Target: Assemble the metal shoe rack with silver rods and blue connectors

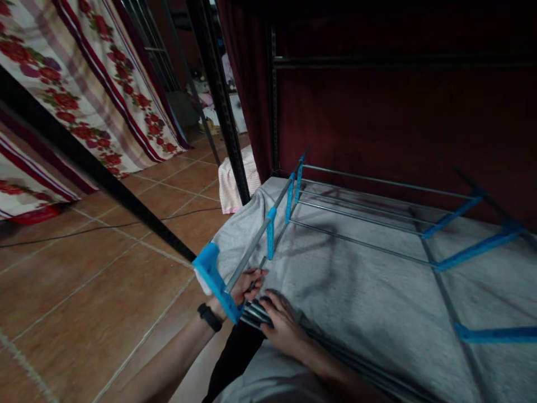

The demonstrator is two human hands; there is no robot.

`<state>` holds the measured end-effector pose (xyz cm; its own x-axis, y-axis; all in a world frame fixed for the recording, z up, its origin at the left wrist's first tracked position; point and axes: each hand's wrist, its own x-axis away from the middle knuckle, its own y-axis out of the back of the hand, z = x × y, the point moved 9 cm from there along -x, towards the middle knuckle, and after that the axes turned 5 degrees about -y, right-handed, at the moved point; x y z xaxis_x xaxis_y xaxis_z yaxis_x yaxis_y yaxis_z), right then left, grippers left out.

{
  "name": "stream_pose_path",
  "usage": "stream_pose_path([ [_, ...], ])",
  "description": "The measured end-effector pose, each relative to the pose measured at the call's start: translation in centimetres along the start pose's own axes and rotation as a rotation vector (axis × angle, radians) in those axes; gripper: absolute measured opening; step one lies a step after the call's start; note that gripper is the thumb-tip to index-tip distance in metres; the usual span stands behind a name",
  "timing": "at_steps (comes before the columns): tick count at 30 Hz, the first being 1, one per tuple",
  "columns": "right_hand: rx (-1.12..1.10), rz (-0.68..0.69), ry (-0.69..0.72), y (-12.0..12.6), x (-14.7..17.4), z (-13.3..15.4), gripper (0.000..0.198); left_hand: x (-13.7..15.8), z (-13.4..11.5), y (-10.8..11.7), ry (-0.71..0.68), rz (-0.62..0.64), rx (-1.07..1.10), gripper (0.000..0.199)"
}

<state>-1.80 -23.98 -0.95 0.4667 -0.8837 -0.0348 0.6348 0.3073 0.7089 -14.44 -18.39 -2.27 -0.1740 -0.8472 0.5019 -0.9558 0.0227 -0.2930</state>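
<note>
Left hand (pixel 247 284), black band (pixel 210 318) at wrist, grips rod (pixel 263 262) just beside blue bracket (pixel 216 281) at near end of rack (pixel 271 238). Right hand (pixel 283 324) bends over bundle (pixel 254 312) of tubes; whether gripping, cannot tell. Rack stands on grey sheet (pixel 335 274), red curtain (pixel 377 117) behind.

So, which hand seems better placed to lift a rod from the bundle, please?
Probably the right hand: it rests on the rod bundle, while the left hand grips a thin bar.
</note>
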Motion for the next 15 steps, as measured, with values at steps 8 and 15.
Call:
stream_pose_path([
  [8,-0.300,-0.262,0.053,7.5,-3.1,2.4,0.056,-0.4,0.4,-1.4,-0.105,-0.017,-0.008,0.039],
  [15,-0.385,-0.255,0.024,7.2,-4.1,3.4,0.055,1.2,1.1,1.5,-0.138,-0.106,-0.087,0.048],
])
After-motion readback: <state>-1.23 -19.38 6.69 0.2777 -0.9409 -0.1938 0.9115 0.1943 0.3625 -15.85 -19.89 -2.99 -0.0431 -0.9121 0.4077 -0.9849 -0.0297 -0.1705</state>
